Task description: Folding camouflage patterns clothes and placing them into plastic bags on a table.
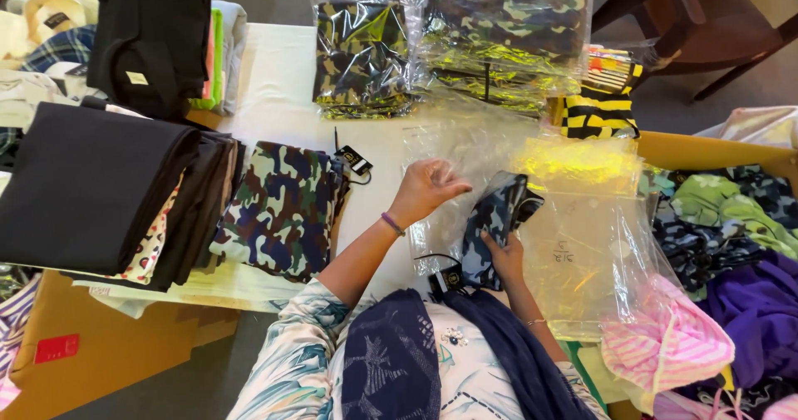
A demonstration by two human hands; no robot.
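Matt camouflage cloth [492, 220]; glossy clear plastic bag [582, 258].

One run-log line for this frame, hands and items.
left hand: open, on clear plastic bag | right hand: holds folded blue camo garment | beside: green camo garment, white table

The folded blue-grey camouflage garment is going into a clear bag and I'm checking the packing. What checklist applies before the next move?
1. Folded blue-grey camouflage garment gripped by right hand: ok.
2. Left hand on clear plastic bag: ok.
3. Bag mouth open: cannot tell.
4. Black hang tag tucked in: not ok, dangles loose.
5. White table has bare room: ok.
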